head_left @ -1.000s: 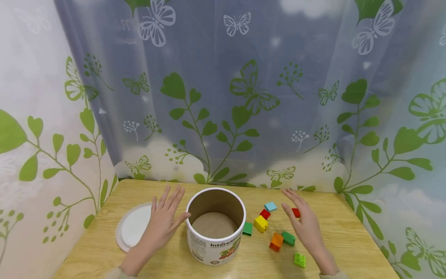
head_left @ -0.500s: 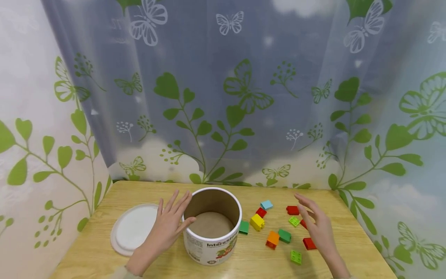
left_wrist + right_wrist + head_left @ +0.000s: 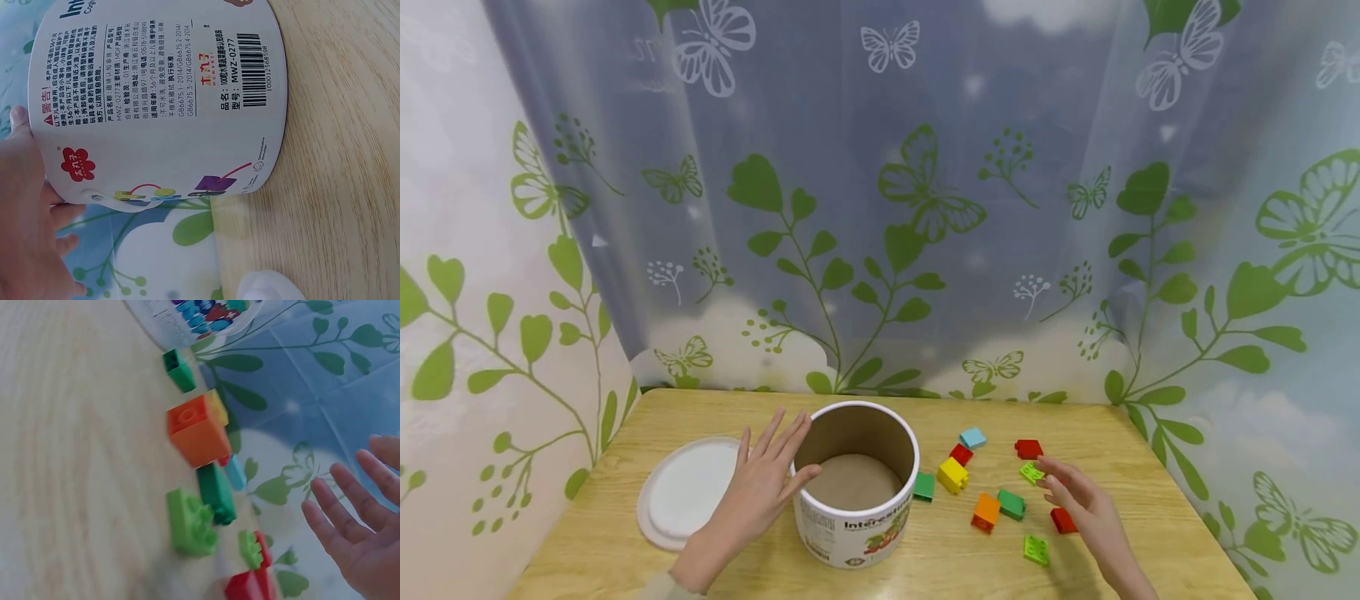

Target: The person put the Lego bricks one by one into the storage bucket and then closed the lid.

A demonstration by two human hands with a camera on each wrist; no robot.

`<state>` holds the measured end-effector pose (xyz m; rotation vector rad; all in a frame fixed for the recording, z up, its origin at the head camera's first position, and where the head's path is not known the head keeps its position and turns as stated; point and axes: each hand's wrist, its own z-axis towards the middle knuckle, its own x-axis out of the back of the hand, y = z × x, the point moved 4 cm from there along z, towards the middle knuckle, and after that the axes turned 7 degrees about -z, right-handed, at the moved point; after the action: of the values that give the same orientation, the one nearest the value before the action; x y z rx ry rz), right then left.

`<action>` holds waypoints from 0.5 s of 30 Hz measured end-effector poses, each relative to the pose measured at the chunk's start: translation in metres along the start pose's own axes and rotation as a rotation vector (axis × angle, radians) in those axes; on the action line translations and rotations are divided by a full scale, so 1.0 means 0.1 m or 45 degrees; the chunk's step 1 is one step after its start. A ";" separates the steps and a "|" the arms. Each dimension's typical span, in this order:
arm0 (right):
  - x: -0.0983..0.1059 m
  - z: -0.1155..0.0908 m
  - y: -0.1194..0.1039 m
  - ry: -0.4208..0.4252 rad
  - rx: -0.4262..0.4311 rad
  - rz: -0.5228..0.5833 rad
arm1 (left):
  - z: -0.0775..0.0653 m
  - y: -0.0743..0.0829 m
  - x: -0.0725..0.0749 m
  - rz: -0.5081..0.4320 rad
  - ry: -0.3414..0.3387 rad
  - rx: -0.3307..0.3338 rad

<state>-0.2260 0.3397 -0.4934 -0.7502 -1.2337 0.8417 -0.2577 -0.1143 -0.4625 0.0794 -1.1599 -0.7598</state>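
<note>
My left hand [image 3: 763, 483] is at the left side of a white cardboard bucket [image 3: 853, 533], its straight fingers overlapping the rim and the thumb reaching over the opening. In the left wrist view, that hand [image 3: 28, 206] lies along the printed bucket wall [image 3: 156, 125]. The bucket stands upright with its inside bare. Above the right-hand toy bricks hovers my right hand [image 3: 1086, 508], fingers loosely spread and holding nothing. Its fingertips overlap a lime green brick [image 3: 1032, 473]. Close by are a red brick [image 3: 1028, 449] and another red brick [image 3: 1063, 521], partly hidden by the hand.
Between bucket and right hand lie an orange brick [image 3: 986, 512], a dark green brick [image 3: 1011, 504], a yellow brick [image 3: 952, 475] and a light blue brick [image 3: 973, 438]. A lime brick [image 3: 1036, 550] sits nearer. Left is a white lid [image 3: 688, 492]. A patterned curtain [image 3: 850, 208] hangs behind the table.
The head view has turned slightly right. My left hand has shifted right so its fingers overlap the bucket rim. My right hand has moved right, then lower toward the bricks.
</note>
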 end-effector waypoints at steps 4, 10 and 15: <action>-0.03 -0.06 0.10 -0.070 -0.094 -0.051 | 0.00 0.01 0.00 0.018 0.009 -0.005; -0.10 -0.14 0.26 -0.249 -0.108 -0.143 | 0.00 0.01 0.00 0.073 0.005 -0.021; -0.17 -0.19 0.34 -0.366 -0.093 -0.239 | 0.00 0.03 0.01 0.090 -0.008 -0.030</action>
<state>-0.2136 0.3418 -0.5342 -0.5731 -1.5724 0.7705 -0.2563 -0.1126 -0.4601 0.0162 -1.1537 -0.7110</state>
